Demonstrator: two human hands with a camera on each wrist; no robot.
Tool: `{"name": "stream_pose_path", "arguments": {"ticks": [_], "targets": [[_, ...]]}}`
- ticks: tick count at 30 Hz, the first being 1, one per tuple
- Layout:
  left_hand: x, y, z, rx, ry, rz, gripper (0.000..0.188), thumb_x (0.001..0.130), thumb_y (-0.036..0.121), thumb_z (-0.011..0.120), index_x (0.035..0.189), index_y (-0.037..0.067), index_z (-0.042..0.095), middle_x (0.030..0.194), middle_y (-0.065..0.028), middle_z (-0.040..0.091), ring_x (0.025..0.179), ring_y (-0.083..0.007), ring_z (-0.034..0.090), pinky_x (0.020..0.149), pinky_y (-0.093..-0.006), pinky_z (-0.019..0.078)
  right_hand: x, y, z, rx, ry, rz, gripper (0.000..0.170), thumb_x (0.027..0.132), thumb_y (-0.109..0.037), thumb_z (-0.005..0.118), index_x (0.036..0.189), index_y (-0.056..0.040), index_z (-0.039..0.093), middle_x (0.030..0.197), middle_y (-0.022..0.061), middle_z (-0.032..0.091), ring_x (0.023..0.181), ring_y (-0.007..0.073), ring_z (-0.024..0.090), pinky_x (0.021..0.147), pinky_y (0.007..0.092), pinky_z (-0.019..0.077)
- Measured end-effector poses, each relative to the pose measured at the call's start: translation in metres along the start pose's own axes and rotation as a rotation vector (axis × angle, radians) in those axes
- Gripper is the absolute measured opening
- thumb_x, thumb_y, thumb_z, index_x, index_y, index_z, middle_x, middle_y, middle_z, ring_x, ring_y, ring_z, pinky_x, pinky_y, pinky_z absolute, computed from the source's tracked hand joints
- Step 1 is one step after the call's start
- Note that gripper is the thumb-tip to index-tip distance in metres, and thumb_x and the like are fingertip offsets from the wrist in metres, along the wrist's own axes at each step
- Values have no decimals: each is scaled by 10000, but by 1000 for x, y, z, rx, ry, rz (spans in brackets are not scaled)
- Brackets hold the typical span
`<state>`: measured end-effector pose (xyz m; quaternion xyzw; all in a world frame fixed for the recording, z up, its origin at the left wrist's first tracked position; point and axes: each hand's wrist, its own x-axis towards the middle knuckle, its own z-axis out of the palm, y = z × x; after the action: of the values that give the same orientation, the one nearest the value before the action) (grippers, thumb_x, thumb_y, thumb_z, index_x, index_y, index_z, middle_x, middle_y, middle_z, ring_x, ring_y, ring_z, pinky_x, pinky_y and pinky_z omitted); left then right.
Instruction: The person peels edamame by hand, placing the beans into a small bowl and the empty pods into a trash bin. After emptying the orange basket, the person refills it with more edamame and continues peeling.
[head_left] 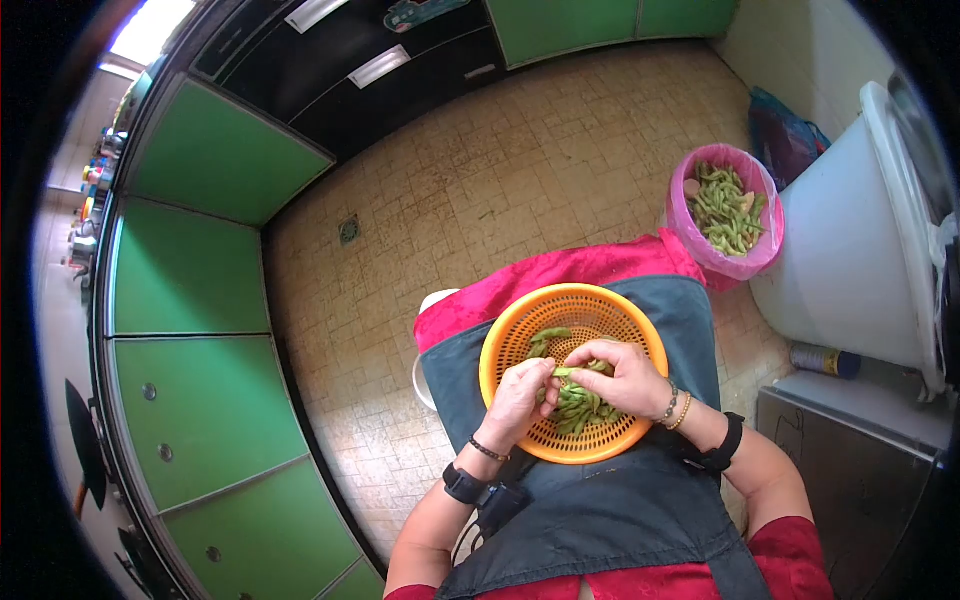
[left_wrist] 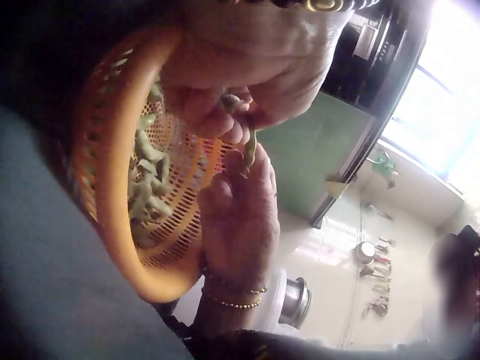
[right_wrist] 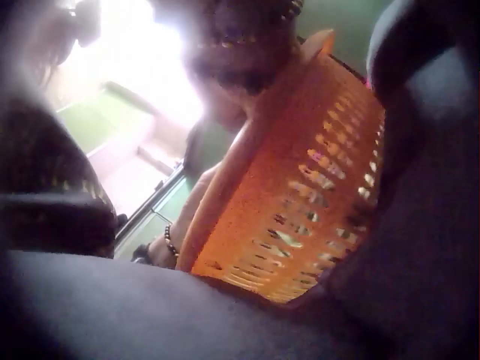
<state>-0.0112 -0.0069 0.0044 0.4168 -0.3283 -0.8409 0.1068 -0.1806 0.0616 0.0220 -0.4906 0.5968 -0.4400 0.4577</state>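
Note:
Over an orange plastic colander on the person's lap, both hands meet at one green pod. The left hand pinches the pod's one end between thumb and fingers. From the other side, the right hand grips it with its fingertips. In the left wrist view the slim pod sticks out between the fingers of the two hands. Several more green pods lie in the colander below, partly hidden by the hands. The right wrist view mostly shows the colander's slotted outer wall.
A bin lined with a pink bag, holding many green pods or shells, stands beyond the right knee. Next to it are a dark blue bag and a large whitish tub. Green cabinets line the left side of the tiled floor.

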Motion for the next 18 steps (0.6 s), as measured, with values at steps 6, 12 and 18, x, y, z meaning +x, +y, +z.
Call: {"name": "stream_pose_path", "arguments": {"ticks": [6, 12, 18], "targets": [[-5, 7, 2, -99, -103, 3, 200, 864, 238, 492, 791, 60, 545, 595, -4, 509, 450, -76, 444, 387, -176, 302, -2, -8, 4, -141, -1, -49, 131, 793, -172, 574, 857, -57, 573, 748, 112, 615, 690, 243, 616, 591, 323, 471], [-2, 3, -1, -128, -118, 7, 137, 809, 146, 474, 826, 23, 532, 620, -30, 506, 472, -102, 428, 413, -210, 327, -3, -10, 6, -179, 3, -75, 120, 796, -160, 567, 852, -55, 556, 734, 120, 610, 663, 261, 612, 573, 340, 468], [-3, 3, -3, -185, -100, 26, 107, 785, 109, 449, 808, 27, 513, 593, -29, 483, 445, -101, 417, 397, -201, 324, -2, -14, 14, -261, 31, -155, 88, 784, -117, 581, 834, -53, 546, 694, 126, 589, 612, 269, 597, 526, 340, 455]]}}
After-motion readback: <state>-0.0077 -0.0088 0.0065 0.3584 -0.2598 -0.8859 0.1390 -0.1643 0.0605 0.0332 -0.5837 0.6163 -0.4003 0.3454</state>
